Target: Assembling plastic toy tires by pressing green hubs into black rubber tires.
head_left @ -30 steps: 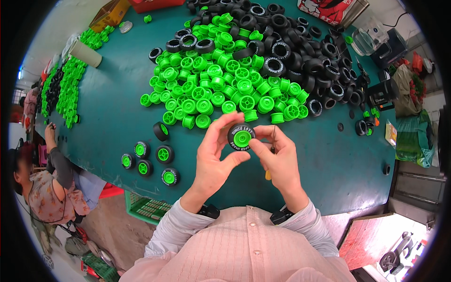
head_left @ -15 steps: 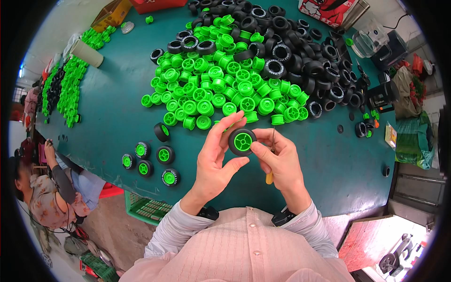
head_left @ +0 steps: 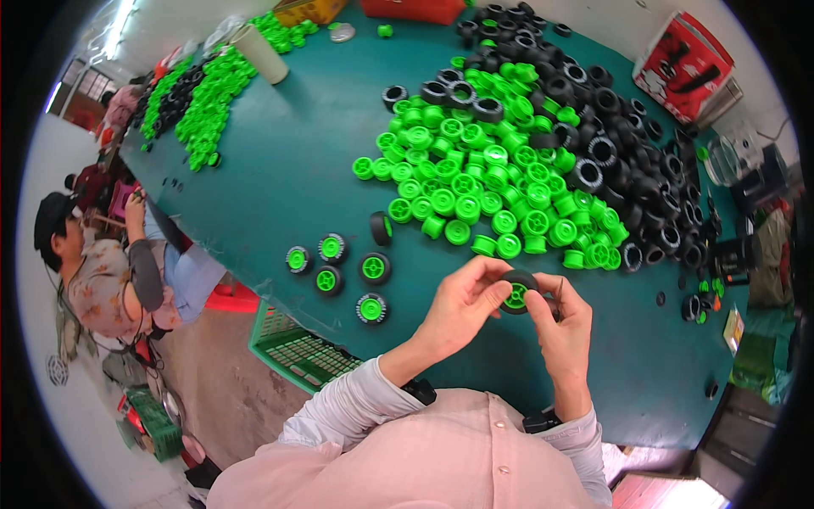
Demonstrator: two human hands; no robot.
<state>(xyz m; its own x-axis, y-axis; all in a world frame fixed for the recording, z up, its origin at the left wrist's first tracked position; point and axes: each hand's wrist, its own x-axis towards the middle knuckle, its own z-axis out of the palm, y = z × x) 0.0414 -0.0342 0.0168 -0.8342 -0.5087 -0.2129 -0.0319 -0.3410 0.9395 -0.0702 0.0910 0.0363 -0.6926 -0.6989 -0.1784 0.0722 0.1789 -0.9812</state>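
Observation:
My left hand and my right hand hold one small toy wheel between their fingertips: a black tyre around a green hub, its face turned toward me, just above the teal table. Behind the hands lies a wide heap of loose green hubs. A heap of black tyres spreads beyond it to the right. To the left of my hands, several finished wheels lie flat on the table.
A green plastic crate stands below the table's near edge. A seated person is at the left. More green and black parts and a paper cup lie at the far left. A red box stands at the far right.
Both hands have kept hold of the wheel and drawn it a little nearer, away from the green heap. The hub's face now shows more fully.

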